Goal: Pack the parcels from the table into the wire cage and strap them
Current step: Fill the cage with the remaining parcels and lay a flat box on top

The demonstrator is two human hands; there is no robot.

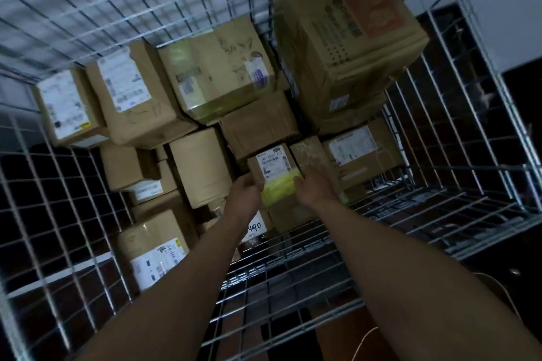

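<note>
I look down into the wire cage (pixel 88 208), which holds several brown cardboard parcels. Both arms reach in over its near wall. My left hand (pixel 243 195) and my right hand (pixel 315 189) grip the two sides of a small parcel (pixel 275 168) with a white label and yellow tape, low in the middle of the cage. Beside it on the right sits a labelled box (pixel 359 155). A big carton with red print (pixel 349 35) leans at the back right. No strap is visible.
Labelled boxes (pixel 126 94) fill the back left, and a yellow-taped box (pixel 217 73) sits at the back middle. More parcels (pixel 155 249) are stacked at the near left. The folded-down mesh panel (pixel 293 272) lies under my forearms. Dark floor lies around the cage.
</note>
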